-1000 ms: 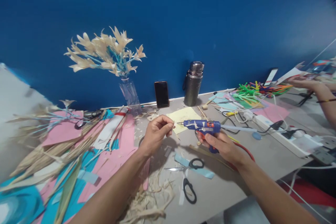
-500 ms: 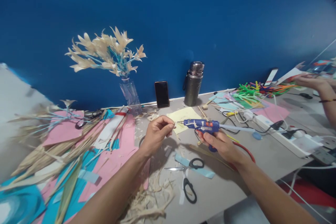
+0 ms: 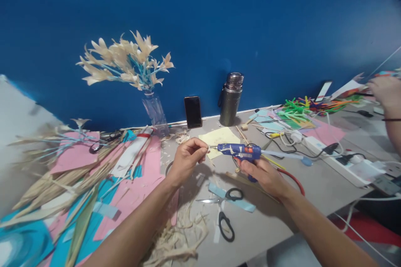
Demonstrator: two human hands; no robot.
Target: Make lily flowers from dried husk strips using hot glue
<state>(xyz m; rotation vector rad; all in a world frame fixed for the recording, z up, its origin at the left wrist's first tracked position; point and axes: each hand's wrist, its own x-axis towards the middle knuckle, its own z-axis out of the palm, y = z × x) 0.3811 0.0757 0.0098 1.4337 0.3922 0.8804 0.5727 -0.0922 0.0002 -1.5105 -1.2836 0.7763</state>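
Note:
In my right hand (image 3: pixel 261 174) is a blue glue gun (image 3: pixel 239 150), gripped by its handle and pointing left, a clear glue stick (image 3: pixel 282 155) jutting from its back. The nozzle reaches the fingertips of my left hand (image 3: pixel 190 156), which are pinched together on something too small to make out. Below the hands, scissors (image 3: pixel 222 212) with black handles lie spread on a light blue paper strip (image 3: pixel 247 205). Behind the nozzle lies a yellow paper sheet (image 3: pixel 219 135) with scraps on it.
Dried-leaf flowers (image 3: pixel 125 58) stand in a clear bottle (image 3: pixel 156 112) against the blue wall. A phone (image 3: pixel 193 112) and a thermos (image 3: pixel 231 100) are beside it. Pink paper and dried husks cover the left; a power strip (image 3: pixel 335 160) lies right. Another person's hand (image 3: pixel 387 94) is far right.
The glue gun has shifted slightly left, its nozzle now at my left fingertips. My left hand has stayed in place. The other person's hand at far right has moved.

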